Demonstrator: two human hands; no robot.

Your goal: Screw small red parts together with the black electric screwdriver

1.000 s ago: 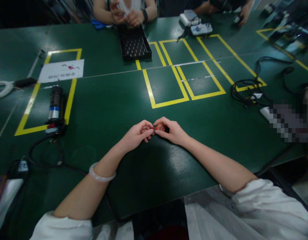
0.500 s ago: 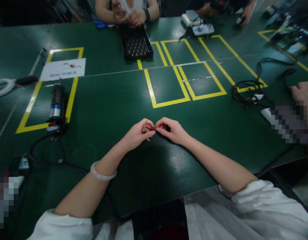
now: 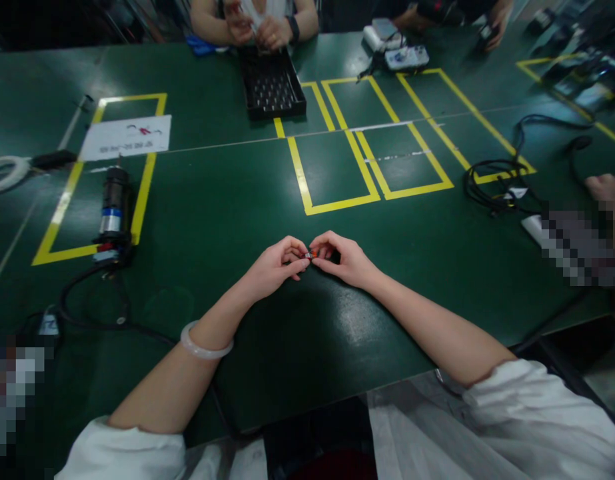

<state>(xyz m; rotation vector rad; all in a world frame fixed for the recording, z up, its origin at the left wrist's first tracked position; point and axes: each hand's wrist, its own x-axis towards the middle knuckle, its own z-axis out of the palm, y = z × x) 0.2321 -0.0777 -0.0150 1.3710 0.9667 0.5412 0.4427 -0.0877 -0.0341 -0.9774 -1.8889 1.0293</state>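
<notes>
Between my two hands, just above the green table [image 3: 227, 220], is a tiny part [image 3: 310, 255] with red-orange, black and metallic bits; its kind is too small to make out. My left hand [image 3: 280, 265], with a pale bangle [image 3: 206, 341] on its wrist, is closed with thumb and fingers pinching one side of the part. From the other side, my right hand [image 3: 344, 260] pinches it between thumb and forefinger. The fingertips of both hands nearly meet, and they hide some of the part.
An electric screwdriver [image 3: 114, 207] with a black cable lies at left beside a white printed card [image 3: 127, 138]. Across the table, a person's hands [image 3: 267, 30] are over a black tray [image 3: 277, 110]. Coiled black cable [image 3: 487, 190] and another person's hand [image 3: 607, 190] are at right.
My right fingers have risen and shifted slightly. More of the small part now shows between the fingertips, with orange and metallic bits visible. My left hand has barely moved.
</notes>
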